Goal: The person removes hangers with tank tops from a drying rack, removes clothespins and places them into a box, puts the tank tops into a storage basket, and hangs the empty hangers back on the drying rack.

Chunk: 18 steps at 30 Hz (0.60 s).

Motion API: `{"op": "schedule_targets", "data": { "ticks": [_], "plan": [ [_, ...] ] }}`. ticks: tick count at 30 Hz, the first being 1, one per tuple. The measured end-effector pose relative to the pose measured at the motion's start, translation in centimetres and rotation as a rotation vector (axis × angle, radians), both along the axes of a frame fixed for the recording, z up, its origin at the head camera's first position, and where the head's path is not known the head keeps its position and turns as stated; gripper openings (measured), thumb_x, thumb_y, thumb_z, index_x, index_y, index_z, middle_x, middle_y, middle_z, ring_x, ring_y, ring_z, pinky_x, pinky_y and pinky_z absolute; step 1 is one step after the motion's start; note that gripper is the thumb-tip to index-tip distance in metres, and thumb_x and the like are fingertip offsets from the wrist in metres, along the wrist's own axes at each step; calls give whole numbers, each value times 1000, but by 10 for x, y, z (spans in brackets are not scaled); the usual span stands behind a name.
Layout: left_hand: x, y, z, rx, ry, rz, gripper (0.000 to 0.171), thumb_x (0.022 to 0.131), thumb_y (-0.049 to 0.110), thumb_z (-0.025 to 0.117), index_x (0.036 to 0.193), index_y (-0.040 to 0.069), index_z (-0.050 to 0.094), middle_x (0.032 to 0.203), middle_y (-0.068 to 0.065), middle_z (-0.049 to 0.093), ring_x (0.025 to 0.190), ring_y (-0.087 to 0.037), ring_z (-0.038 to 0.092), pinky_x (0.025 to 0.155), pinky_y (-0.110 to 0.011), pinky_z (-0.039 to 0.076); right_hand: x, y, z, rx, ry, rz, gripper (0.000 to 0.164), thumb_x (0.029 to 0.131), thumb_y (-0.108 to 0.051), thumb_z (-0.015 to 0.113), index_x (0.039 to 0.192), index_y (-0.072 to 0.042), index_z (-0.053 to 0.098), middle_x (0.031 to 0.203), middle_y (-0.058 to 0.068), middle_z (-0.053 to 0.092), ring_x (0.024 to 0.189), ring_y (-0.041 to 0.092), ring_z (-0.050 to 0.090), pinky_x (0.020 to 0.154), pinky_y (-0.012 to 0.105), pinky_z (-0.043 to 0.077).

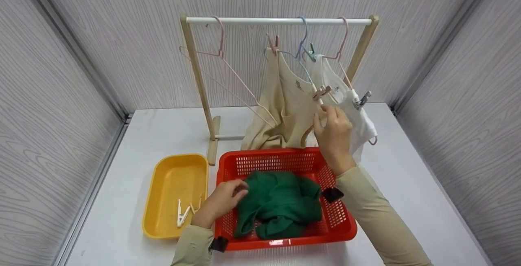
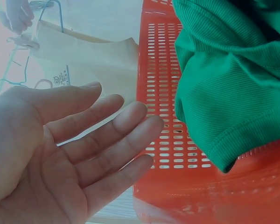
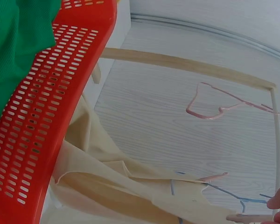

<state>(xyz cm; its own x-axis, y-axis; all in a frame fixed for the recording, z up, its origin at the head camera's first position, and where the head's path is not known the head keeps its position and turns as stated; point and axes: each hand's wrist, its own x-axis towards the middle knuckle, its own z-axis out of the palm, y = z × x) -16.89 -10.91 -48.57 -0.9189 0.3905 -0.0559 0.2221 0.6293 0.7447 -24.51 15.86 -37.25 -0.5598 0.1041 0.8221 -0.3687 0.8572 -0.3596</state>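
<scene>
My right hand (image 1: 334, 131) is raised beside the beige tank top (image 1: 295, 95), just below a pinkish clothespin (image 1: 322, 93) on its shoulder strap. Its fingers are loosely bent, with nothing visible in them. The top hangs from a blue hanger (image 1: 303, 40); another pink clothespin (image 1: 273, 45) clips its other strap. My left hand (image 1: 226, 197) hovers at the left side of the red basket (image 1: 285, 241), near a crumpled green garment (image 1: 281, 201). In the left wrist view its palm (image 2: 51, 172) shows bare, fingers extended and apart from the ribbed green cloth (image 2: 242, 93).
A white top (image 1: 358, 115) hangs at the right on a pink hanger with green and grey clothespins. Another pink hanger (image 1: 222, 46) hangs bare at the left of the rack (image 1: 252, 20). White clothespins (image 1: 183, 215) lie in a yellow tray (image 1: 163, 176) beside the basket.
</scene>
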Motion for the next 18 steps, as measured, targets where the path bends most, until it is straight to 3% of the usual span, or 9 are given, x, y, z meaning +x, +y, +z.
{"op": "schedule_targets", "data": {
  "ticks": [7, 18],
  "plan": [
    [-1, 2, 1, 23, 83, 4, 18, 97, 13, 55, 108, 3, 64, 110, -16, 69, 96, -25, 62, 92, -46, 55, -9, 7, -4, -30, -47, -42, 17, 84, -5, 68, 96, 7, 65, 87, 23, 67, 76, 38, 64, 70, 47, 54],
    [-3, 2, 2, 39, 88, 16, 18, 97, 14, 55, 110, 4, 64, 112, -15, 68, 99, -26, 62, 96, -47, 53, -18, 10, -8, -45, -201, -49, 20, 87, -10, 67, 99, 6, 64, 89, 23, 69, 79, 42, 67, 70, 51, 55]
  ]
}}
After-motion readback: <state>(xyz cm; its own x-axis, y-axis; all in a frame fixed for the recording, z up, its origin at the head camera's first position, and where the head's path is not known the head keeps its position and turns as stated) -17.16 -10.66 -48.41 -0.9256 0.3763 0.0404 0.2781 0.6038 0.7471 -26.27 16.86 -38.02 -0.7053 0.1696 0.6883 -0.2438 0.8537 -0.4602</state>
